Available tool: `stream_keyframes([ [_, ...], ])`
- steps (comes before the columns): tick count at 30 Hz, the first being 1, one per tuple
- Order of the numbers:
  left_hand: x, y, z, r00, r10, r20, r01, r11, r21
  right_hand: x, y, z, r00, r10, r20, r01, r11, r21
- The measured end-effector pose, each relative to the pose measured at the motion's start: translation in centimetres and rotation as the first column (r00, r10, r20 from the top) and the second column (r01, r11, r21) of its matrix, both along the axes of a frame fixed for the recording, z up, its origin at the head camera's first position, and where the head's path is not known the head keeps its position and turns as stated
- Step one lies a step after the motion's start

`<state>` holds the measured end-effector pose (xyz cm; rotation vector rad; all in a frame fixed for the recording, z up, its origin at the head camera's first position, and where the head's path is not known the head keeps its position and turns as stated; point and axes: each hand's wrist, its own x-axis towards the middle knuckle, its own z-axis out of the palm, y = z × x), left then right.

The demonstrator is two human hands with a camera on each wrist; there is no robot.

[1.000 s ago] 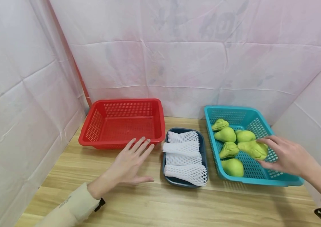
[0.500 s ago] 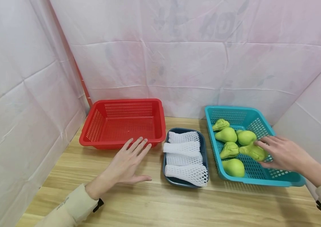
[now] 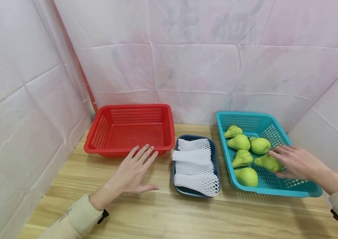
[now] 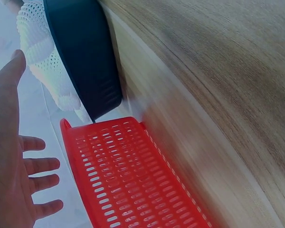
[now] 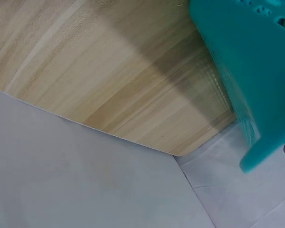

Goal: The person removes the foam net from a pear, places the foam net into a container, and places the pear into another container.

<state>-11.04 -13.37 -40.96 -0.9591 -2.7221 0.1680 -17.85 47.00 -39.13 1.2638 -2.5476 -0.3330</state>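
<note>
In the head view my right hand [image 3: 297, 161] reaches into the teal basket [image 3: 279, 190], thumb and fingers around the wide end of a lumpy green pear [image 3: 265, 162]. That pear lies low among the others, its narrow end pointing left. Smooth pears [image 3: 247, 176] and wrinkled, misshapen pears [image 3: 242, 158] share the basket. Spread and holding nothing, my left hand [image 3: 133, 173] is over the table just in front of the red basket [image 3: 134, 131]. The left wrist view shows its fingers [image 4: 42, 165] straight and apart. Only a fingertip of the right hand shows in the right wrist view.
Between the baskets stands a dark blue tray [image 3: 183, 191] with several white foam net sleeves [image 3: 197, 183] laid across it. The wooden table [image 3: 169, 215] meets a pale cloth wall [image 3: 192, 66] at the back, with cloth on both sides too.
The right hand has lowered the lumpy pear into the teal basket and shifted slightly. The left hand has drifted a little to the left, still spread.
</note>
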Motion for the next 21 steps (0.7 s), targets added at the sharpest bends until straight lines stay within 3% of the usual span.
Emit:
stream_keyframes([
  [21,0.0,-0.1,0.0,1.0,0.0,-0.012,0.0,1.0,-0.005,-0.3,-1.3,-1.5,0.994,-0.084,0.065,0.072,0.981,0.18],
])
